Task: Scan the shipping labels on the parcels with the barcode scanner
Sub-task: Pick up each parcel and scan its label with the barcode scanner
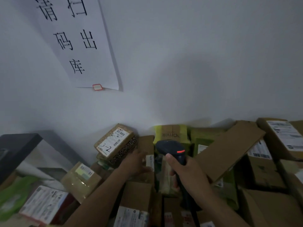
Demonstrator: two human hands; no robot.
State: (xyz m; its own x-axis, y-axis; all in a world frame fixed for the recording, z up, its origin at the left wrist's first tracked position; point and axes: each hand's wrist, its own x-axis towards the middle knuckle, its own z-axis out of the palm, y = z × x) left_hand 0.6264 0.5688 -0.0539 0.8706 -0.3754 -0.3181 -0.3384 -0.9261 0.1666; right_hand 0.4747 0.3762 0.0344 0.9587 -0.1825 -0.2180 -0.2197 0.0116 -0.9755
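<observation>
Parcels [229, 149] heaped against white wall [196, 63] | paper sign [73, 38] taped up

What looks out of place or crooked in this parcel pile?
The long flat carton lies slanted on top of other boxes. The box marked 3-2 sits askew near the wall. Nothing looks spilled or torn.
</observation>
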